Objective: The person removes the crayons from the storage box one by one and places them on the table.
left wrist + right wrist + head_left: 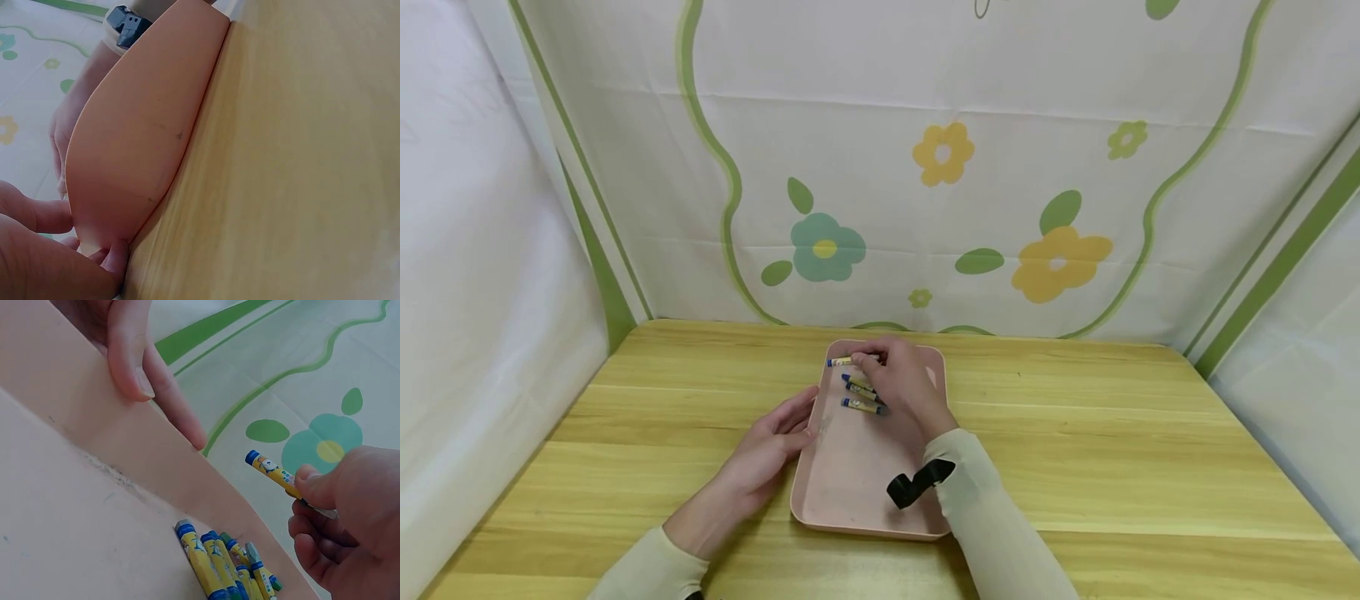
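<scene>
My right hand is over the far end of a pink tray, pinching a yellow-wrapped crayon with blue bands between thumb and fingers. The crayon's far end is covered by the fingers. Below it in the tray lie several more crayons side by side, with blue, grey and green ends. At the tray's left side is my left hand; its thumb comes over the rim while the other fingers lie along the outer wall, gripping the edge.
The tray rests on a wooden table, its long side running away from me. Behind the table hangs a white cloth with flower prints, and cloth walls stand at both sides. A black camera is strapped to my right wrist. Dark smudges mark the tray's inside.
</scene>
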{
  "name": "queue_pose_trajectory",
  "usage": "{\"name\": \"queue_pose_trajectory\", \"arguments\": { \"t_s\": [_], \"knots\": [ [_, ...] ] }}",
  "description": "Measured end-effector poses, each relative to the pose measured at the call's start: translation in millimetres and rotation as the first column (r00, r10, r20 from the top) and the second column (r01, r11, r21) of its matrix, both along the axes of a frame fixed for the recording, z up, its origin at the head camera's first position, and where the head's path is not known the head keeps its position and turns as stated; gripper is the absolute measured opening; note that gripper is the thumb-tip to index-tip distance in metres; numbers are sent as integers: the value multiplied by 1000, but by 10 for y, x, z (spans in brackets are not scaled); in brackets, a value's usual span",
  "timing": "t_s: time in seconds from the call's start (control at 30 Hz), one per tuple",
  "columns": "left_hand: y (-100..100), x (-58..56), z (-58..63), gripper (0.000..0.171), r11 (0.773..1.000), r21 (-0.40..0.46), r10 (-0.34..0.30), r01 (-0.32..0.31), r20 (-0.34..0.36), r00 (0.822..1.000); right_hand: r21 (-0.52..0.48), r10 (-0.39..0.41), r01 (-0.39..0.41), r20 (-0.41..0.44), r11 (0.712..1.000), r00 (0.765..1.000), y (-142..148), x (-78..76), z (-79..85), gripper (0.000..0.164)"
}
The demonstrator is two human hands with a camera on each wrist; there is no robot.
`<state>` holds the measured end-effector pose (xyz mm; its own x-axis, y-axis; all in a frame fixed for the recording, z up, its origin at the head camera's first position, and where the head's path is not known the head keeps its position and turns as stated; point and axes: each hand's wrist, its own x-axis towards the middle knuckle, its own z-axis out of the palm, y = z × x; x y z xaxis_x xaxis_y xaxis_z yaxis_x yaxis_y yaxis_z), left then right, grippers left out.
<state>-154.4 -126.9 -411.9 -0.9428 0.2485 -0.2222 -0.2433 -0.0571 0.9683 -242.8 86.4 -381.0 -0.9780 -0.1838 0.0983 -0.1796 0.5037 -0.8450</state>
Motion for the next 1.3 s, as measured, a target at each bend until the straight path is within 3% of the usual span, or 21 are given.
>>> {"name": "queue_pose_trajectory", "arguments": {
  "t_s": [0.33, 0.57, 0.9, 1.3],
  "knots": [
    [9, 2, 6, 64, 1000, -7, 3, -3, -2, 1000, 17, -46, 45, 13, 999, 999, 5, 25, 108, 19],
    [2, 10, 3, 64, 1000, -4, -4, 4, -8, 1000, 179, -120, 129, -57, 975, 991, 33, 46, 182, 20],
    [32, 5, -7, 62, 999, 5, 34, -34, -1, 999, -40, -67, 67, 13, 997, 998, 187, 30, 242, 23],
    [38, -3, -4, 60, 999, -5, 44, -44, 11, 999, -34, -104, 103, -32, 994, 994, 498, 17, 251, 26]
  ]
}}
